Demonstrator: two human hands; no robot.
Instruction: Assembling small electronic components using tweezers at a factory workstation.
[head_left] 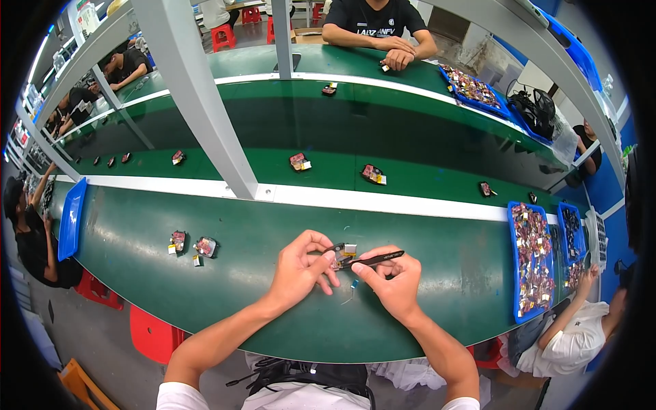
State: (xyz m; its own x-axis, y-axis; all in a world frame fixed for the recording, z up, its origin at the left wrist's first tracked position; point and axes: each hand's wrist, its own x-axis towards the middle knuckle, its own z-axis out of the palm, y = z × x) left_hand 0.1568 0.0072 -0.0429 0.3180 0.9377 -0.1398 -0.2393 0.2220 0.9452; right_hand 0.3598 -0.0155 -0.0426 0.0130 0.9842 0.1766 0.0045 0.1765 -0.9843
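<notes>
Over the green bench my left hand (298, 272) is closed on a small black device casing (337, 249). A silvery battery pouch with yellow tape (350, 250) shows at the casing's far side. Black tweezers (377, 259) lie in the grip of my right hand (394, 283), their tips at the casing. My fingers hide part of its inside. A small blue piece (354, 283) with thin wire rests on the bench just under the hands. Two opened devices, one (178, 242) beside the other (206, 247), sit to the left, each with its battery hanging out.
A blue tray of many small assemblies (514, 273) stands at the right, an empty blue tray (71, 220) at the far left. Beyond a white rail, the dark conveyor belt (273, 119) carries spaced devices. A grey metal post (198, 102) rises ahead. Co-workers sit around.
</notes>
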